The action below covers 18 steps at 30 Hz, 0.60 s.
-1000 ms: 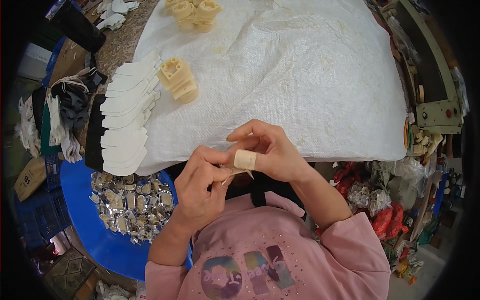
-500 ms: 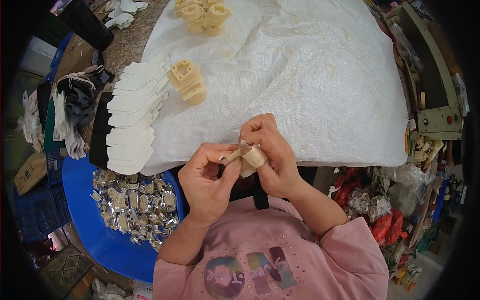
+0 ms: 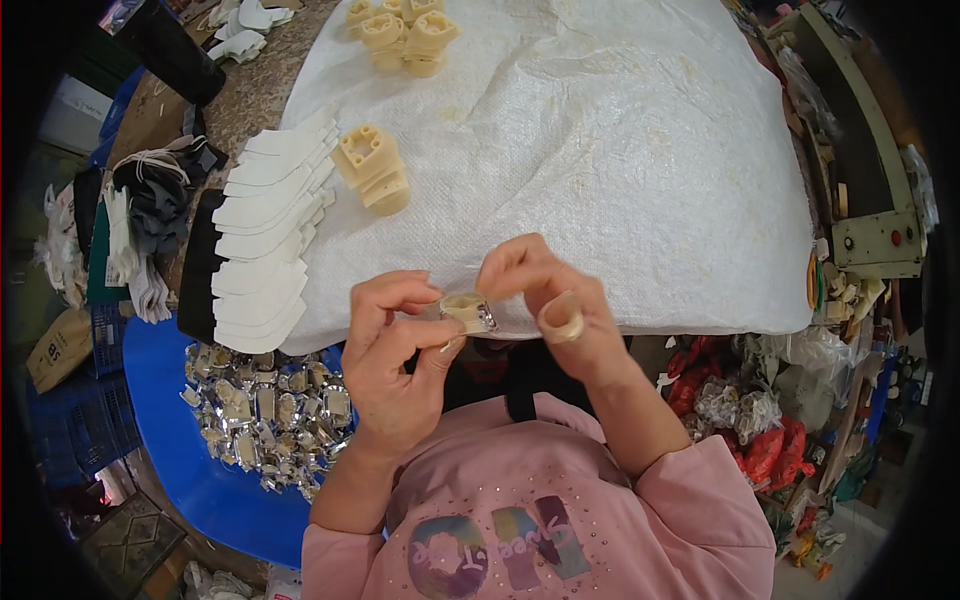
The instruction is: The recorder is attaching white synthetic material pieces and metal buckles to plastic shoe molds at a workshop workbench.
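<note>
White cloth [image 3: 620, 150] lies beyond both hands, left hand [image 3: 395, 365] and right hand [image 3: 555, 300] pinching one small, light, stiff cream plastic piece [image 3: 466, 310] by its sides.

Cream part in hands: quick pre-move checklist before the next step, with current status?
1. Cream part held by both hands: ok, left hand and right hand pinch it from either side.
2. Metal clip seated on the part: cannot tell, it touches the part's right side but fingers hide the fit.
3. Band on right thumb in place: ok.
4. More metal pieces within reach: ok, heaped in the blue tub at lower left.
5. Spare cream parts on the white cloth: ok, some lie ahead, more at the far edge.
6. White tabs stacked neatly: ok, fanned along the cloth's left edge.
</note>
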Motion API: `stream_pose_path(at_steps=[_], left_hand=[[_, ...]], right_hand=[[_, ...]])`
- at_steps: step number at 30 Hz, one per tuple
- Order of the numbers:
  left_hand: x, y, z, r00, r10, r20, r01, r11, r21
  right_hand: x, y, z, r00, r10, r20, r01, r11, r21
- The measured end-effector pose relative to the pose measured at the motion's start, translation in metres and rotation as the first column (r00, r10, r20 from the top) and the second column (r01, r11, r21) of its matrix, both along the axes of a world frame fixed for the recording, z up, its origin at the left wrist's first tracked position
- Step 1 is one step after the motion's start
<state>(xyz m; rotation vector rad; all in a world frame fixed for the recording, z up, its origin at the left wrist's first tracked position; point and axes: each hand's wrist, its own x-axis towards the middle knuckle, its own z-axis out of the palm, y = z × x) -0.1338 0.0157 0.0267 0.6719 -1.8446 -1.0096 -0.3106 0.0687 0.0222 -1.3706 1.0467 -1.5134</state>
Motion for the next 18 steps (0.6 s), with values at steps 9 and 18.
stream_pose_path(at_steps=[9, 18], left_hand=[[0.002, 0.001, 0.007, 0.989, -0.129, -0.074, 0.124, 0.99, -0.065], [-0.005, 0.009, 0.008, 0.911, -0.232, -0.343, 0.413, 0.501, 0.761]], right_hand=[[-0.01, -0.003, 0.004, 0.995, 0.093, 0.021, -0.095, 0.99, 0.108], [0.012, -0.003, -0.004, 0.98, -0.018, -0.2, -0.006, 0.993, -0.121]])
